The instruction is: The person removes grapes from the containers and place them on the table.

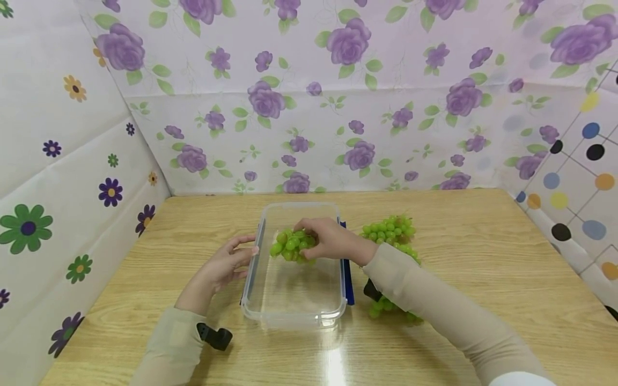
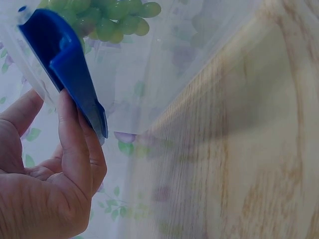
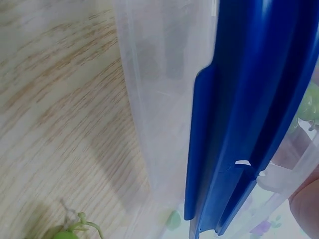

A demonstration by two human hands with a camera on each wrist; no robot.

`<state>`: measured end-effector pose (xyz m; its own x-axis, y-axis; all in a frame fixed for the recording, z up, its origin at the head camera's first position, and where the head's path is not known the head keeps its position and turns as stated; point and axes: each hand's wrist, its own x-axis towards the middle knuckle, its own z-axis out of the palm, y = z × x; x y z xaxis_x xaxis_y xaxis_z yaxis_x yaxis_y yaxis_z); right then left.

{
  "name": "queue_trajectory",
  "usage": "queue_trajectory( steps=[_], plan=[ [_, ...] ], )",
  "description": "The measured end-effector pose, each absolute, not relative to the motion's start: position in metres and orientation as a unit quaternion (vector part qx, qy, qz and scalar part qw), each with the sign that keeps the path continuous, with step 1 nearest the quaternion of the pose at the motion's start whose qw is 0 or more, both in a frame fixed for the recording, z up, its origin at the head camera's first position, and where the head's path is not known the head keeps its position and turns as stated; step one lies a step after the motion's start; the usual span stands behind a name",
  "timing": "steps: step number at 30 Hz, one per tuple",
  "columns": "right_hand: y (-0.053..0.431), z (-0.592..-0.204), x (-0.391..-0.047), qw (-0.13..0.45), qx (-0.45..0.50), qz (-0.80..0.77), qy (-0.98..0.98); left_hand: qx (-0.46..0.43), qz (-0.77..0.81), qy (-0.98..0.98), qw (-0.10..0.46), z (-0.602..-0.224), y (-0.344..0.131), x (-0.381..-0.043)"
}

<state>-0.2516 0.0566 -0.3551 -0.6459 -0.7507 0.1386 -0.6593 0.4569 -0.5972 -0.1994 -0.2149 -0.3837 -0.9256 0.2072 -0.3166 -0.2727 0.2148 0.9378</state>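
A clear plastic container [image 1: 299, 300] with blue side latches [image 2: 75, 69] stands on the table. Over its inside, my right hand [image 1: 330, 238] grips a bunch of green grapes [image 1: 288, 245], fingers and thumb on its right part. At the left side, the fingertips of my left hand [image 1: 232, 262] touch the container's edge; in the left wrist view they meet the blue latch there. The right wrist view shows the right-hand latch [image 3: 234, 114] hanging outward, and part of the right hand behind the clear wall. More green grapes [image 1: 390, 230] lie right of the container, partly hidden under my right forearm.
The wooden table [image 1: 463, 241] runs back to a wall covering [image 1: 309, 123] with purple flowers. A flower-print sheet [image 1: 58, 187] closes the left side and a dotted one [image 1: 579, 177] the right. A black wrist camera [image 1: 217, 338] sits on the left wrist.
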Motion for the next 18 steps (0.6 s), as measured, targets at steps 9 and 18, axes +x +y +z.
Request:
queue_trajectory(
  steps=[9, 18],
  plan=[
    [0.060, -0.350, -0.247, 0.082, -0.411, -0.337, 0.843, -0.020, 0.626, 0.756, 0.189, -0.382, -0.215, -0.199],
    [0.061, -0.344, -0.240, 0.096, -0.393, -0.359, 0.841, -0.021, 0.631, 0.752, 0.191, -0.385, -0.216, -0.201]
  ],
)
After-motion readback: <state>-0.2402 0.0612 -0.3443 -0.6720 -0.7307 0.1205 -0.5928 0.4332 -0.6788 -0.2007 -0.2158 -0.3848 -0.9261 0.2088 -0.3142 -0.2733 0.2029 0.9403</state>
